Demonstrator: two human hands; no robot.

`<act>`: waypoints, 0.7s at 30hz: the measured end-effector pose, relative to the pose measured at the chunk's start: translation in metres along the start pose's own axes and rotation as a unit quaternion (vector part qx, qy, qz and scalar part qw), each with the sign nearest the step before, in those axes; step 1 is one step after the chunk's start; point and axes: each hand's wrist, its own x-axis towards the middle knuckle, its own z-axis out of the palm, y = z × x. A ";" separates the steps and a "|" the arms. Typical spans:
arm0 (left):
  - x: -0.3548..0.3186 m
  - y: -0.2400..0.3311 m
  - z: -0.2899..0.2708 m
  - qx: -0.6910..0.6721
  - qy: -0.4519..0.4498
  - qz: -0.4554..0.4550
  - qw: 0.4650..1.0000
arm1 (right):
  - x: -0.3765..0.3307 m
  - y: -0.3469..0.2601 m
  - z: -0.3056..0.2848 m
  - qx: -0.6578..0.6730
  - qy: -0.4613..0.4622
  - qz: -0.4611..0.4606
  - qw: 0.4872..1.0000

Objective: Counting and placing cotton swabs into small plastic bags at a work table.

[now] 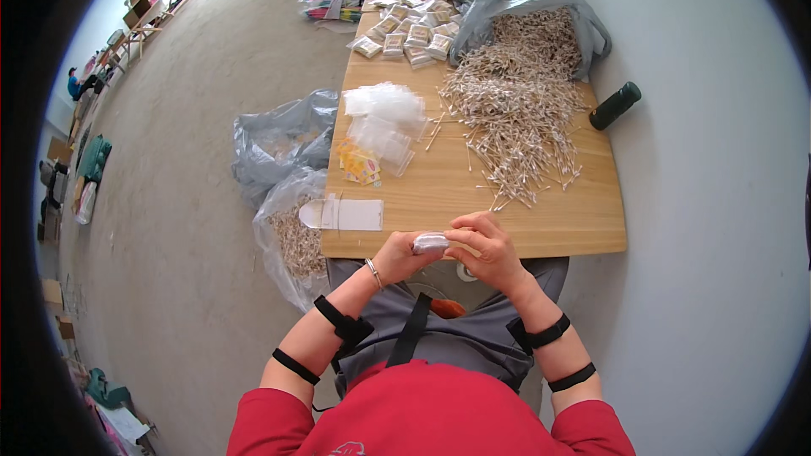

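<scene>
My left hand (400, 257) is closed around a small clear plastic bag (430, 243), just off the near edge of the wooden table. The bag looks plump and shiny; its contents are too small to make out. At the bag's right edge, my right hand (492, 255) has its thumb and fingertips pinched against the plastic. Beyond my hands a big heap of cotton swabs (528, 93) spills from a grey plastic sack (598, 34). Flat empty clear bags (384, 122) lie to the left, with yellow printed cards (358, 162) beside them.
A white card-like piece (359, 215) lies at the table's near left corner. Several filled swab packets (418, 35) are piled farther back. A dark bottle (615, 105) stands by the wall. Left of the table, sacks, one with swabs (297, 241), rest on the floor.
</scene>
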 end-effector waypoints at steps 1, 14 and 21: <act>0.000 0.001 0.000 0.000 -0.006 -0.006 1.000 | 0.001 -0.001 0.000 0.000 0.000 0.000 1.000; -0.002 -0.001 0.004 -0.005 0.001 0.001 1.000 | 0.010 0.004 -0.002 0.066 -0.064 0.020 0.996; 0.002 0.008 -0.003 0.042 0.025 0.037 0.998 | 0.014 -0.002 -0.005 0.068 -0.038 0.009 0.997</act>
